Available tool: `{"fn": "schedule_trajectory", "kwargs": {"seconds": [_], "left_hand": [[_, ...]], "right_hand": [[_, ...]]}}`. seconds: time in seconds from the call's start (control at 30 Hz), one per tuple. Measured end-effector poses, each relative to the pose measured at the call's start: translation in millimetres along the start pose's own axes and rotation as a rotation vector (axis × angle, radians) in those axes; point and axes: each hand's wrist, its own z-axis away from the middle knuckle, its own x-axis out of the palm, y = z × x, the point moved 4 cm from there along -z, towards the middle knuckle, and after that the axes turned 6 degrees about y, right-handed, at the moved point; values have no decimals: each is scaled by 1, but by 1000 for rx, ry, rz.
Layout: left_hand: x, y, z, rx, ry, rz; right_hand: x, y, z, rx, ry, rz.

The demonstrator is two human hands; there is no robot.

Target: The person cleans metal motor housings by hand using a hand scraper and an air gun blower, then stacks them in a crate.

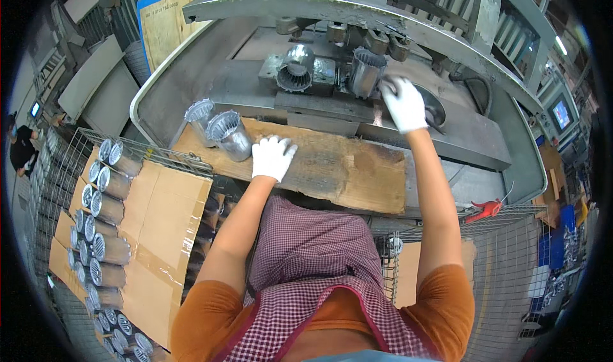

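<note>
My left hand (273,159), in a white glove, lies with its fingers spread on a wooden board (332,164). Just to its left stands a silvery metal cylinder with a finned rim (231,137), and behind that a second finned cylinder (201,120). My right hand (403,104), also gloved, reaches into the machine, its bent fingers blurred and darkened at the tips. They are close against the right side of an upright finned metal cylinder (367,73); whether they grip it is unclear. Another cylinder (295,69) lies on the machine's fixture block, its finned opening towards me.
Overhead runs a metal machine beam (357,10) with several spindles under it. A wire basket at left holds several cylinders (110,248) beside cardboard (163,215). Red-handled pliers (485,210) rest on the right-hand mesh. A lit control screen (561,114) is at far right.
</note>
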Motion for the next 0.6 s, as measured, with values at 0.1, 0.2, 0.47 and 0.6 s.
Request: {"fn": "schedule_trajectory", "kwargs": {"seconds": [0.1, 0.2, 0.47, 0.6], "left_hand": [[1, -1, 1, -7, 16, -9], [0, -3, 2, -5, 25, 36], [-30, 4, -52, -220, 419, 587], [-28, 19, -129, -335, 319, 349]], "right_hand": [[53, 1, -48, 45, -284, 385], [65, -3, -66, 109, -362, 291], [21, -62, 17, -52, -225, -17], [25, -107, 83, -182, -313, -80]]}}
